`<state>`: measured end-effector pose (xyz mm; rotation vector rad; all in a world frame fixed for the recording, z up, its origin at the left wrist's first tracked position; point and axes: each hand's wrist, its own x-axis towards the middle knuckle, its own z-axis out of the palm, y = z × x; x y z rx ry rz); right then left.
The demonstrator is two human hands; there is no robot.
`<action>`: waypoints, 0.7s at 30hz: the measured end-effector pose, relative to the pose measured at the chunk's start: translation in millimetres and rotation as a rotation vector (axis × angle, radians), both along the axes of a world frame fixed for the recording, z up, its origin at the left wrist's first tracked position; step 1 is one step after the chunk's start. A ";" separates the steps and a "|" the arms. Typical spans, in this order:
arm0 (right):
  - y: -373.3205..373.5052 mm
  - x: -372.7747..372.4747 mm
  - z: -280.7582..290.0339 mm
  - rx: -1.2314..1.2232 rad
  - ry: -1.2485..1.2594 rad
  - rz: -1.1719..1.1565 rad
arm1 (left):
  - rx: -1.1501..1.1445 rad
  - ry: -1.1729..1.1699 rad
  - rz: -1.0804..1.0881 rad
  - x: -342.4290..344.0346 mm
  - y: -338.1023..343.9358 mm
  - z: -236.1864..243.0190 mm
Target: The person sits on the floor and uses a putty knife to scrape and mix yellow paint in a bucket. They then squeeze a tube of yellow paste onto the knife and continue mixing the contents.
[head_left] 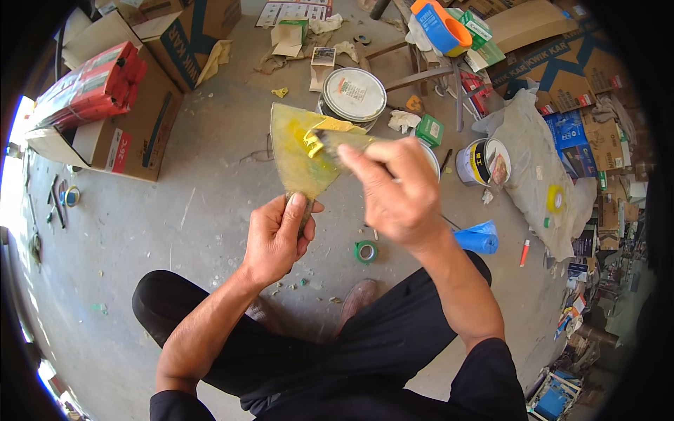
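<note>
Both left hand (274, 235) and right hand (404, 193) clamp fingers on broad blade (293, 156) and scraper (330, 141), apparently mixing yellow paste (338, 125); steady folding seems needed next.

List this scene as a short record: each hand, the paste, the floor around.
Left hand: the left hand grips a wide scraper by its handle, blade up
Right hand: the right hand holds a dark tool, mostly hidden by fingers
Paste: yellow paste at the scraper's upper right; whether the tool touches the blade is unclear
Beyond hands: can with pale lid
Right side: blue roll, red marker
Near feet: green tape
Upper left: cardboard box
</note>
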<state>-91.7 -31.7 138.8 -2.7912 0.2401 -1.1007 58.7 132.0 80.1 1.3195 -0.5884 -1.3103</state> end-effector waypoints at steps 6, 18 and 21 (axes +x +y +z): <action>-40.3 -19.7 12.8 0.390 -0.139 0.071 | 0.015 0.134 -0.084 10.5 -0.8 4.0; -51.2 -40.9 9.5 0.557 0.088 -0.029 | -0.151 0.222 -0.135 24.2 -0.3 3.5; -45.8 -43.9 3.7 0.770 0.040 -0.151 | -0.176 0.053 -0.005 20.7 -8.3 3.4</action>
